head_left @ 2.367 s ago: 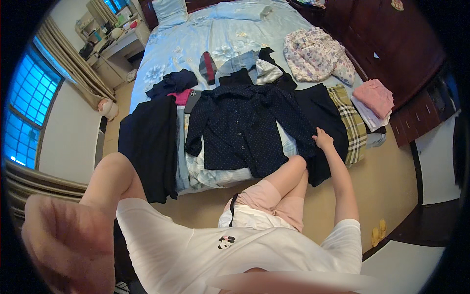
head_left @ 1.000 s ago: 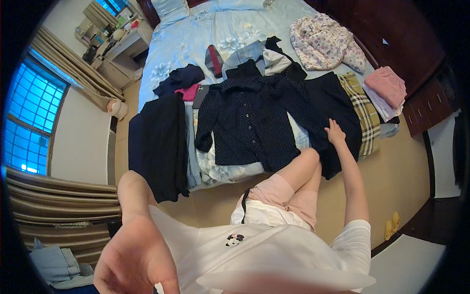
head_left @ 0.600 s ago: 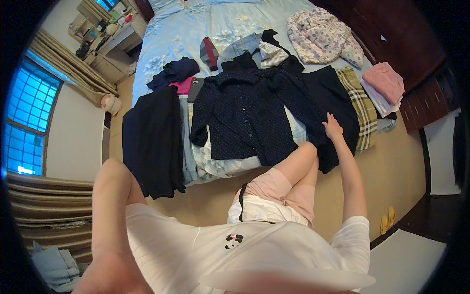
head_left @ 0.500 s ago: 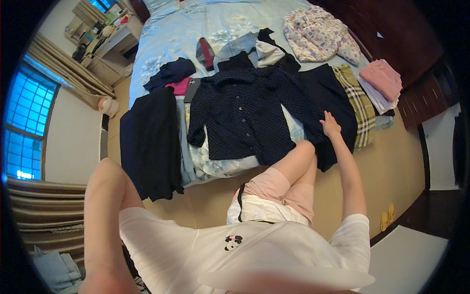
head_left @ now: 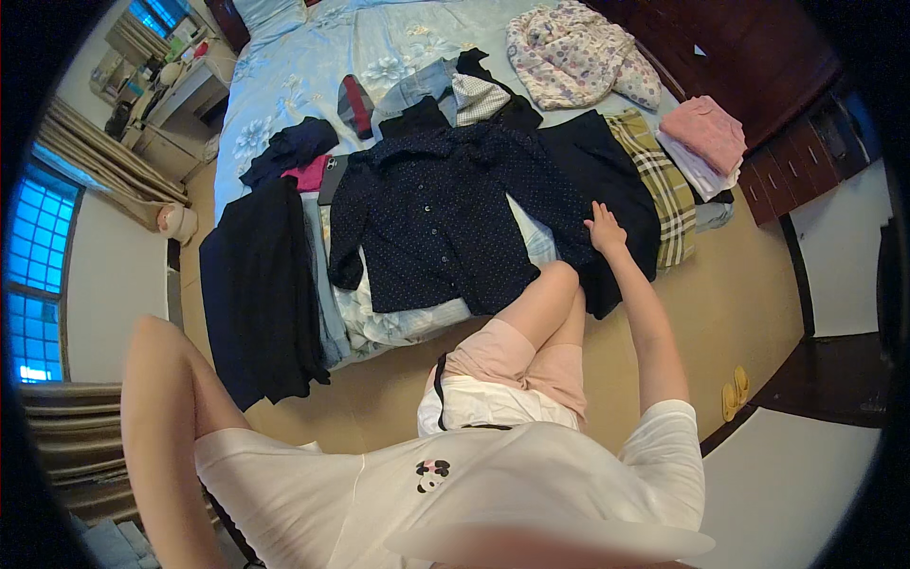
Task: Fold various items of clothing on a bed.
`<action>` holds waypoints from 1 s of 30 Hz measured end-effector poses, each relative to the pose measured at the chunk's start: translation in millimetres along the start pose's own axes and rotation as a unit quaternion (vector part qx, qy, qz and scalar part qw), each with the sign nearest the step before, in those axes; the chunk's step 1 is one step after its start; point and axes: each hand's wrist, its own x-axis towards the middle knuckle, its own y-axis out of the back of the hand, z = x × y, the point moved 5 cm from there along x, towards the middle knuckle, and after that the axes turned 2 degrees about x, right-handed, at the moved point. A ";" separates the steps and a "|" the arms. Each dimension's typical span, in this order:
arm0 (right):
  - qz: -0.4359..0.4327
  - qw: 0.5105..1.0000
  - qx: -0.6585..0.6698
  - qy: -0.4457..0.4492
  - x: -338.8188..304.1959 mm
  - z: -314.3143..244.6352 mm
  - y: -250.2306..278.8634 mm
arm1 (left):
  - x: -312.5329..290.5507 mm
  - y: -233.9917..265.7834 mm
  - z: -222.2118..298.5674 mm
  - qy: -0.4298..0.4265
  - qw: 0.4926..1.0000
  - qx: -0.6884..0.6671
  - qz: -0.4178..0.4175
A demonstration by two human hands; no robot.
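Observation:
A dark navy button-up shirt [head_left: 436, 237] with small light dots lies spread out at the near edge of the bed, its front facing up. My right hand [head_left: 607, 229] rests palm down on the shirt's right-side sleeve, fingers stretched out and gripping nothing. Beneath and beside that sleeve lies a black garment [head_left: 621, 166]. My left arm is bent, with the elbow raised at the left; its hand is out of the picture. Long dark garments [head_left: 265, 294] drape over the bed edge left of the shirt.
A green-yellow plaid cloth [head_left: 654, 180] and a folded pink stack [head_left: 703, 135] lie to the right. Behind are a floral bundle [head_left: 569, 57], a grey-and-red piece [head_left: 355, 106] and a bunched navy garment [head_left: 289, 152]. Dark drawers [head_left: 787, 175] stand right of the bed.
The whole view has shifted, so the bed and clothes sit further left. My right hand stays on the sleeve, its fingers slightly more spread. The shirt looks unchanged.

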 end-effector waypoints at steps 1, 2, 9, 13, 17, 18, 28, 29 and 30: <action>-0.003 1.000 0.004 0.000 -0.6 0.8 -0.7 | -0.3 1.9 4.5 -0.023 0.999 0.024 0.026; -0.003 1.000 0.005 -0.003 -0.9 3.9 -0.4 | -2.0 3.3 9.0 -0.046 0.996 0.048 0.054; 0.011 1.000 0.000 0.021 -1.7 -17.3 6.7 | -39.8 -1.6 2.8 0.087 0.960 -0.177 0.197; 0.055 0.998 0.033 0.018 -6.4 3.7 1.9 | -116.6 12.9 20.1 0.274 0.958 -0.083 0.020; 0.172 0.976 0.123 0.057 -26.2 9.9 -0.7 | -251.9 22.9 136.1 0.706 0.575 -0.113 -0.398; 0.260 0.948 0.130 0.127 -45.9 -15.7 9.6 | -286.5 57.5 176.1 0.802 0.394 -0.083 -0.442; 0.149 0.925 0.084 0.340 -138.4 -146.0 -43.6 | -361.1 216.4 421.5 0.783 0.059 0.015 -0.619; 0.107 0.936 0.118 0.313 -135.3 -149.0 -52.1 | -366.9 211.5 418.0 0.782 0.059 0.015 -0.620; 0.123 0.933 0.090 0.327 -139.4 -154.5 -55.9 | -371.7 211.1 421.7 0.787 0.006 -0.012 -0.617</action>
